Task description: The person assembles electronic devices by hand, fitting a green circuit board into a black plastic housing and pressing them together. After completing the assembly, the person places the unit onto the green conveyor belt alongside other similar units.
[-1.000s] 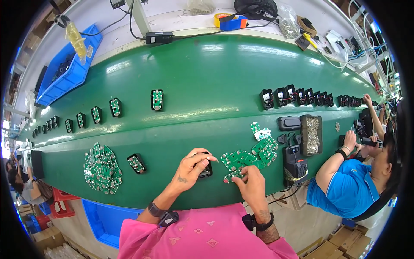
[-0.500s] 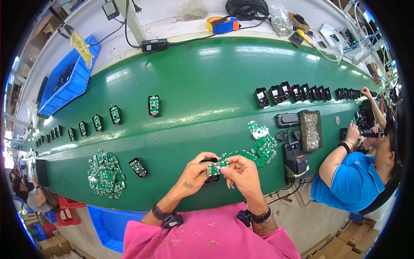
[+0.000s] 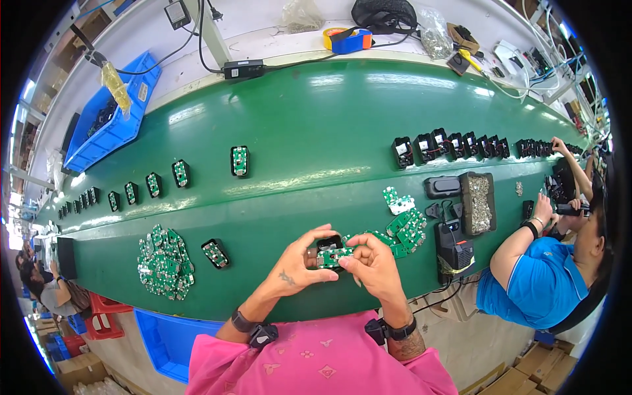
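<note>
A green circuit board point(image 3: 333, 258) with white and silver parts is pinched at its right end between the thumb and fingers of my right hand point(image 3: 374, 263). Just behind and below the board is a black housing point(image 3: 328, 242), partly covered by it. My left hand point(image 3: 297, 264) curves round the housing's left side, fingers along the far edge and thumb along the near one. Loose circuit boards point(image 3: 407, 230) lie in a heap beyond my right hand. To the left, a black housing with a board in it point(image 3: 214, 253) lies beside a larger board pile point(image 3: 166, 263).
Filled housings point(image 3: 180, 173) line the green bench on the left; open black housings with wires point(image 3: 440, 140) line the right. A tray of small metal parts point(image 3: 478, 203) and a black device point(image 3: 454, 247) stand at right. A co-worker in blue point(image 3: 533, 280) sits there. A blue bin point(image 3: 108, 125) stands far left.
My left fingers have spread away from the board and now sit around the housing. The board has been levelled over the housing in my right hand. The view has shifted slightly.
</note>
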Action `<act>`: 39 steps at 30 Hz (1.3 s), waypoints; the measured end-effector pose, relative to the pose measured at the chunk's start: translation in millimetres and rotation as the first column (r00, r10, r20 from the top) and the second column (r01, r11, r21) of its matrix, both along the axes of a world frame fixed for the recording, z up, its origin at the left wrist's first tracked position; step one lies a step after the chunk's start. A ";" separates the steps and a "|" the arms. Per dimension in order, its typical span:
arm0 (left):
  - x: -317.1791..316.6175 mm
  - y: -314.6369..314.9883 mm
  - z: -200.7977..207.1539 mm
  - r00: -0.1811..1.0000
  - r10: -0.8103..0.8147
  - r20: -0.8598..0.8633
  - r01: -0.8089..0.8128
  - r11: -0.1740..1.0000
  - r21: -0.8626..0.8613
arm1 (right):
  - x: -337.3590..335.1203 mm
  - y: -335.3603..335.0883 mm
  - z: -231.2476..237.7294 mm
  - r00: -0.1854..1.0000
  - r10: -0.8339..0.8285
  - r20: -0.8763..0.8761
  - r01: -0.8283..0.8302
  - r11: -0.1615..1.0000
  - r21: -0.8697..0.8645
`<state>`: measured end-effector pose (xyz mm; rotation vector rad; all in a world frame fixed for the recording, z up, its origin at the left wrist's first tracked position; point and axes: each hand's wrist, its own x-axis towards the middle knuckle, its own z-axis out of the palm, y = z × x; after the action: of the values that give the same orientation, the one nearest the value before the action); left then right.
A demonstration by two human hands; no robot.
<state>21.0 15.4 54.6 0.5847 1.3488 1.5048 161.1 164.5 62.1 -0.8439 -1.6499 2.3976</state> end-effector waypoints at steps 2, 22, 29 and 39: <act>1.5 1.2 5.4 0.989 0.011 0.150 -0.027 0.994 0.103 | -0.1 -0.2 -0.5 1.000 -0.005 0.001 0.005 1.000 -0.009; 11.2 9.0 5.2 0.985 0.072 -0.158 -0.071 0.997 0.011 | -13.5 -24.3 5.2 0.979 -0.145 -0.143 0.131 0.986 -0.101; 7.3 3.3 11.0 0.975 0.119 -0.186 -0.127 0.991 -0.032 | -17.9 -31.0 18.4 0.983 -0.084 -0.162 0.158 0.834 0.528; -1.2 -2.9 32.6 0.981 0.022 -0.193 -0.018 0.999 0.027 | -11.9 1.8 44.4 0.983 0.176 0.057 -0.171 0.746 0.644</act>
<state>19.8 12.5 87.1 0.7514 1.4888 1.5137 149.3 166.3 106.5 -0.5616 -2.4149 1.6695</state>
